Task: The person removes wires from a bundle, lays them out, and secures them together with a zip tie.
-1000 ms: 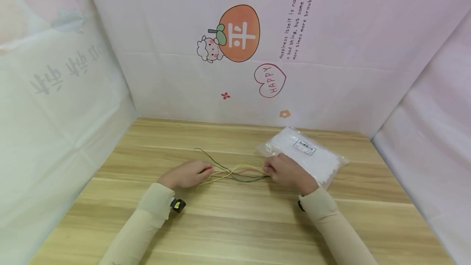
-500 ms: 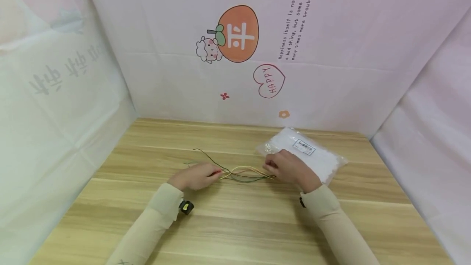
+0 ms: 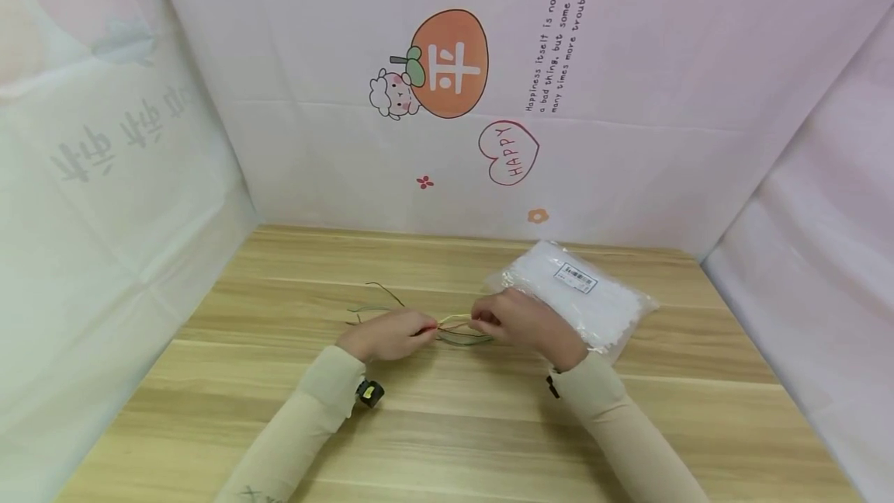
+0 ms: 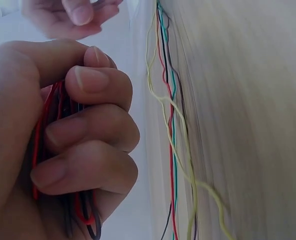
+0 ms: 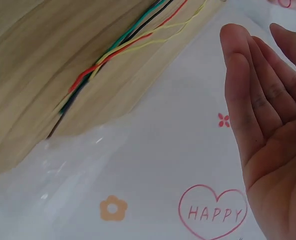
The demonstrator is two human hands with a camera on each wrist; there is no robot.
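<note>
Several thin coloured cords (image 3: 463, 343), in yellow, red, green and dark shades, run across the table between both hands. My left hand (image 3: 393, 334) is at their left part. Its curled fingers hold a bundle of red and black cord (image 4: 36, 160) in the left wrist view, while loose cords (image 4: 171, 125) lie beside that hand. At the right part of the strands is my right hand (image 3: 524, 322). In the right wrist view that hand (image 5: 272, 110) shows its palm, fingers extended and thumb apart, holding nothing visible. Loose cord ends (image 3: 370, 309) stick out left of the left hand.
A clear plastic bag (image 3: 608, 313) with white contents and a barcode label lies just behind the right hand. The wooden table (image 3: 447, 433) meets a printed cloth wall (image 3: 314, 138) at the back, with white cloth at both sides.
My left hand has moved right along the cords. The right hand has shifted left during the last half second, so the stretch of cord between the hands is shorter.
</note>
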